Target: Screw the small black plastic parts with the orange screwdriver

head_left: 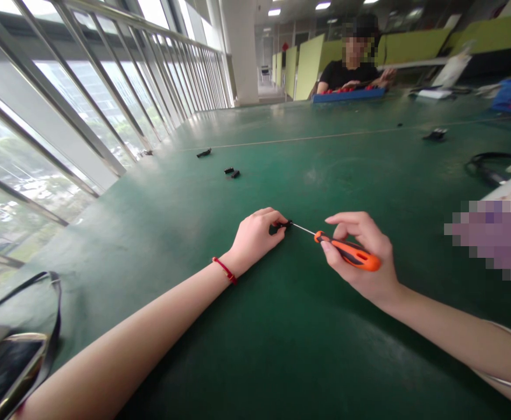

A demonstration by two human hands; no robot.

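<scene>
My left hand (261, 233) is closed, pinching a small black part (287, 224) between thumb and fingers just above the green table (220, 350). The part's exact kind is too small to make out. An orange and black screwdriver (355, 254) rests in my right hand (369, 262), its handle lying along the palm with the thumb against it. My right index finger is lifted off the handle. The thin metal shaft points left, and its tip meets the black part at my left fingertips.
Farther up the table lie small black pieces (233, 172) and another black piece (204, 153). A phone (13, 373) and a black strap are at lower left. Black clips (436, 134) and a cable (496, 160) sit to the right. Across the table, a person (347, 73) sits behind a blue tray (349, 95).
</scene>
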